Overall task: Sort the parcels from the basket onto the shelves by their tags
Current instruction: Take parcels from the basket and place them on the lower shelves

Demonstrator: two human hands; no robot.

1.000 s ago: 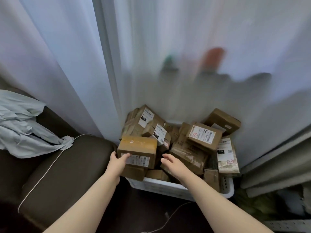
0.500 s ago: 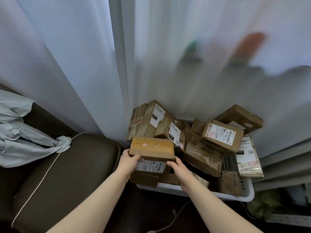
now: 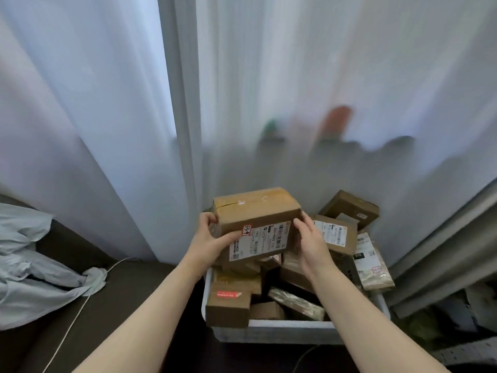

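Soft daylight through sheer curtain (image 3: 269,76), dim floor, mild blur, wide-angle edge bending

The left hand (image 3: 212,238) and the right hand (image 3: 309,243) are bare. Back from the grip, the left forearm (image 3: 150,313) and the right forearm (image 3: 357,313) are bare too, smooth and slender, uncovered down to the lower edge of view.

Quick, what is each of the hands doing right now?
Left hand: holding the cardboard box by its left end.
Right hand: open, fingers fairly straight, pressed against the box's right end.
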